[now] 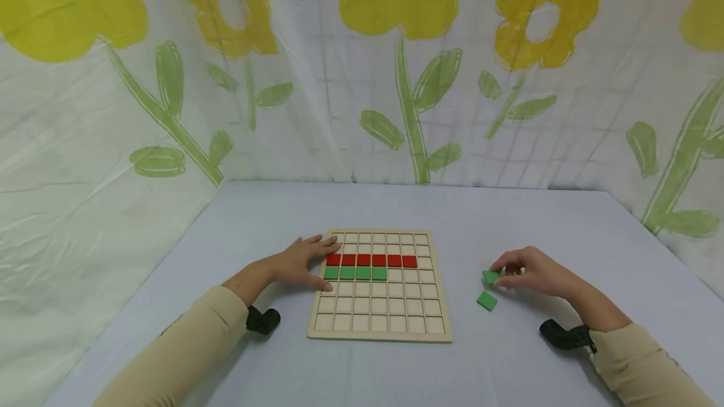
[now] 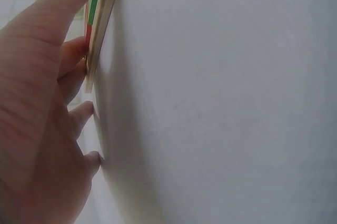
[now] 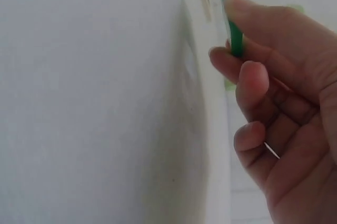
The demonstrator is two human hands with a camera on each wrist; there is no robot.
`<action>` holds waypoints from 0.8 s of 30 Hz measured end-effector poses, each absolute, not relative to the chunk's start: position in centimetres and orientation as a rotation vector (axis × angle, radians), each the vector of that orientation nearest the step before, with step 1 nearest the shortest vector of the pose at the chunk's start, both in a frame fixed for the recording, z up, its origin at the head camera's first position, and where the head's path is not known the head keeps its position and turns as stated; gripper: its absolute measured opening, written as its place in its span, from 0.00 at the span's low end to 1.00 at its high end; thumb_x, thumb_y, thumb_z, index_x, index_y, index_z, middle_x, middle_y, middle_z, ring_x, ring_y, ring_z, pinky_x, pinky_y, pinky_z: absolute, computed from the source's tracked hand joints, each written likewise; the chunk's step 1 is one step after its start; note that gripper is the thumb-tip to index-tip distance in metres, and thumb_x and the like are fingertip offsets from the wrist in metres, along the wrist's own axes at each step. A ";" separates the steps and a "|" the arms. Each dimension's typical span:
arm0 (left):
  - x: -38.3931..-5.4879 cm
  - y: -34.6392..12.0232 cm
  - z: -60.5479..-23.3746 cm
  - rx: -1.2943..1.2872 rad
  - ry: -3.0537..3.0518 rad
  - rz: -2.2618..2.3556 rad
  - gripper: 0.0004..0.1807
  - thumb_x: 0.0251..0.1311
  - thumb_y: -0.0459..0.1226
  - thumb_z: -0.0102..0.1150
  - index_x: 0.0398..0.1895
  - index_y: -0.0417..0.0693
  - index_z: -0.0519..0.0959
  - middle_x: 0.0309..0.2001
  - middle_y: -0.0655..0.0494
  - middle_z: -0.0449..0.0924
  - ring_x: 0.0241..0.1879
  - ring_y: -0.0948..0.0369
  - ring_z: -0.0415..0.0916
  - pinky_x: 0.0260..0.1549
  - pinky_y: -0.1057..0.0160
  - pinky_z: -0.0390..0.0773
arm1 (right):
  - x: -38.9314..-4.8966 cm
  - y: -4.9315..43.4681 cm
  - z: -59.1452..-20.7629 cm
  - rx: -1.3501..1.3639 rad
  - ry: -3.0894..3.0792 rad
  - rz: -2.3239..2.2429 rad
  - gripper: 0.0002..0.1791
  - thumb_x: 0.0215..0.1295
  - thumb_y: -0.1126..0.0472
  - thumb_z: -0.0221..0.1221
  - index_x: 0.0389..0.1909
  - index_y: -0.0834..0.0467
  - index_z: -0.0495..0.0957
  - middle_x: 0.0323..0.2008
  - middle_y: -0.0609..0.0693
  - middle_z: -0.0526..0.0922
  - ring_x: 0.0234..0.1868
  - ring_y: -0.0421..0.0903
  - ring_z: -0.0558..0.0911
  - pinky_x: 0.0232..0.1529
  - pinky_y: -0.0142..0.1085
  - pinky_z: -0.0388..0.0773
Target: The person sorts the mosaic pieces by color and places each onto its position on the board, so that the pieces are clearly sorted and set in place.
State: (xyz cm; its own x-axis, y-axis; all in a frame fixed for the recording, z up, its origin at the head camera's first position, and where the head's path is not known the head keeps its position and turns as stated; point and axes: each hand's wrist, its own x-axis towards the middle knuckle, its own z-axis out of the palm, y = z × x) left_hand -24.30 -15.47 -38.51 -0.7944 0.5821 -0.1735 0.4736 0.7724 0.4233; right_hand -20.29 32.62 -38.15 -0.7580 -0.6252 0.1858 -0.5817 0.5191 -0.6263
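A wooden grid board point(image 1: 380, 336) lies on the table, its square cells in rows. One row holds several red tiles point(image 1: 364, 260); the row nearer me has several green tiles point(image 1: 363, 273) at its left end. My left hand point(image 1: 296, 262) rests on the board's left edge with fingers spread, thumb and fingertips touching the rim. To the right of the board, my right hand point(image 1: 534, 271) pinches a green square tile point(image 3: 235, 37) between thumb and fingers, clear of the table in the right wrist view. Another green tile point(image 1: 486, 301) lies just below that hand.
The white table point(image 1: 271, 206) runs back to a hanging sheet point(image 1: 317, 80) painted with yellow flowers. Black wrist cameras stick out beside both sleeves, one at the left wrist point(image 1: 263, 320) and one at the right wrist point(image 1: 564, 335).
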 end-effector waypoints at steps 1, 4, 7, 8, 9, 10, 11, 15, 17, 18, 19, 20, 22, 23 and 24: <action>-24.3 -15.5 -38.5 0.819 2.672 0.523 0.49 0.45 0.60 0.65 0.71 0.55 0.58 0.74 0.57 0.48 0.74 0.47 0.37 0.67 0.37 0.34 | -20.4 32.6 -38.1 -1.067 2.674 -1.068 0.10 0.55 0.65 0.64 0.38 0.64 0.82 0.32 0.51 0.84 0.24 0.31 0.69 0.22 0.28 0.68; -24.3 -15.5 -38.5 0.821 2.667 0.533 0.49 0.45 0.59 0.66 0.70 0.54 0.58 0.74 0.57 0.48 0.74 0.47 0.37 0.67 0.37 0.34 | -20.5 32.4 -37.8 -1.064 2.645 -1.069 0.10 0.55 0.66 0.64 0.39 0.64 0.82 0.32 0.53 0.84 0.23 0.31 0.69 0.21 0.28 0.69; -24.4 -15.5 -38.5 0.822 2.665 0.537 0.50 0.45 0.59 0.66 0.70 0.54 0.58 0.74 0.56 0.48 0.74 0.46 0.37 0.67 0.36 0.34 | -20.7 32.1 -37.6 -1.072 2.632 -1.053 0.10 0.55 0.66 0.64 0.39 0.64 0.82 0.32 0.53 0.84 0.24 0.31 0.70 0.21 0.28 0.70; -24.4 -15.5 -38.5 0.821 2.663 0.539 0.50 0.45 0.59 0.66 0.71 0.54 0.58 0.74 0.56 0.48 0.74 0.46 0.37 0.67 0.36 0.34 | -20.8 32.0 -37.5 -1.073 2.634 -1.045 0.10 0.55 0.65 0.64 0.39 0.64 0.82 0.32 0.52 0.84 0.24 0.31 0.70 0.22 0.28 0.70; -24.4 -15.5 -38.5 0.822 2.663 0.539 0.50 0.45 0.59 0.66 0.71 0.54 0.58 0.74 0.56 0.48 0.74 0.46 0.37 0.67 0.36 0.34 | -20.8 31.9 -37.3 -1.068 2.639 -1.036 0.10 0.55 0.65 0.64 0.39 0.64 0.82 0.32 0.52 0.84 0.24 0.31 0.70 0.22 0.28 0.70; -24.4 -15.5 -38.5 0.822 2.663 0.537 0.50 0.45 0.59 0.66 0.71 0.54 0.58 0.74 0.56 0.48 0.74 0.46 0.37 0.67 0.36 0.34 | -20.9 31.8 -37.2 -1.061 2.646 -1.028 0.10 0.55 0.64 0.64 0.38 0.63 0.83 0.32 0.51 0.84 0.24 0.30 0.71 0.22 0.28 0.70; -24.3 -15.5 -38.5 0.821 2.661 0.539 0.50 0.45 0.59 0.66 0.71 0.54 0.58 0.74 0.56 0.49 0.74 0.46 0.37 0.67 0.36 0.34 | -20.9 31.7 -37.0 -1.055 2.653 -1.019 0.11 0.55 0.62 0.64 0.38 0.63 0.83 0.32 0.52 0.84 0.25 0.30 0.71 0.22 0.28 0.71; -24.2 -15.4 -38.4 0.823 2.661 0.539 0.49 0.45 0.58 0.66 0.71 0.53 0.58 0.74 0.56 0.49 0.74 0.46 0.37 0.67 0.36 0.35 | -21.2 31.3 -36.3 -1.031 2.680 -0.997 0.11 0.56 0.60 0.65 0.38 0.60 0.83 0.33 0.49 0.84 0.26 0.31 0.72 0.23 0.28 0.72; -24.2 -15.4 -38.4 0.825 2.664 0.534 0.49 0.45 0.58 0.66 0.71 0.53 0.58 0.74 0.56 0.49 0.74 0.46 0.37 0.67 0.36 0.35 | -21.3 31.0 -36.1 -1.042 2.688 -1.001 0.11 0.56 0.60 0.64 0.39 0.60 0.83 0.33 0.49 0.84 0.26 0.32 0.72 0.24 0.28 0.72; -24.2 -15.4 -38.4 0.825 2.666 0.531 0.50 0.45 0.59 0.66 0.71 0.53 0.58 0.74 0.56 0.49 0.74 0.46 0.37 0.67 0.36 0.35 | -21.4 30.8 -36.0 -1.043 2.697 -1.003 0.11 0.56 0.60 0.64 0.39 0.60 0.83 0.33 0.49 0.84 0.26 0.32 0.72 0.24 0.28 0.72; -24.3 -15.4 -38.4 0.825 2.668 0.530 0.50 0.45 0.59 0.66 0.71 0.53 0.58 0.74 0.56 0.49 0.74 0.46 0.37 0.67 0.36 0.35 | -21.4 30.5 -35.9 -1.039 2.708 -1.008 0.11 0.56 0.60 0.64 0.39 0.60 0.83 0.32 0.48 0.84 0.26 0.31 0.72 0.24 0.28 0.71; -24.3 -15.4 -38.4 0.826 2.669 0.528 0.50 0.45 0.59 0.66 0.71 0.53 0.58 0.74 0.56 0.49 0.74 0.46 0.37 0.67 0.35 0.35 | -21.5 30.3 -35.8 -1.036 2.719 -1.014 0.11 0.56 0.60 0.64 0.39 0.60 0.83 0.31 0.48 0.84 0.25 0.32 0.72 0.24 0.28 0.71; -24.3 -15.4 -38.4 0.828 2.668 0.530 0.50 0.45 0.59 0.66 0.71 0.53 0.58 0.74 0.56 0.49 0.74 0.46 0.37 0.67 0.36 0.35 | -21.6 29.7 -35.7 -1.013 2.747 -1.021 0.11 0.56 0.60 0.65 0.39 0.61 0.83 0.29 0.48 0.82 0.25 0.32 0.71 0.23 0.28 0.71; -24.3 -15.4 -38.4 0.829 2.667 0.532 0.50 0.45 0.59 0.66 0.71 0.53 0.58 0.74 0.56 0.49 0.74 0.46 0.37 0.67 0.36 0.35 | -21.7 29.4 -35.6 -0.985 2.761 -1.023 0.11 0.55 0.60 0.65 0.38 0.61 0.83 0.28 0.47 0.82 0.25 0.32 0.71 0.24 0.28 0.71; -24.3 -15.5 -38.4 0.827 2.667 0.532 0.50 0.45 0.59 0.66 0.71 0.53 0.58 0.74 0.56 0.49 0.74 0.46 0.37 0.67 0.36 0.35 | -21.7 29.1 -35.4 -0.955 2.772 -1.022 0.12 0.55 0.59 0.65 0.38 0.60 0.83 0.28 0.47 0.81 0.24 0.32 0.70 0.24 0.28 0.70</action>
State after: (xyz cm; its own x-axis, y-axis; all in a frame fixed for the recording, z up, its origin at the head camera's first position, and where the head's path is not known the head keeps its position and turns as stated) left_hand -24.28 -15.46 -38.41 -0.7899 0.5893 -0.1699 0.4789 0.7657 0.4293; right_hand -21.74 29.07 -35.44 -0.8102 -0.5611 0.1696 -0.5368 0.5942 -0.5989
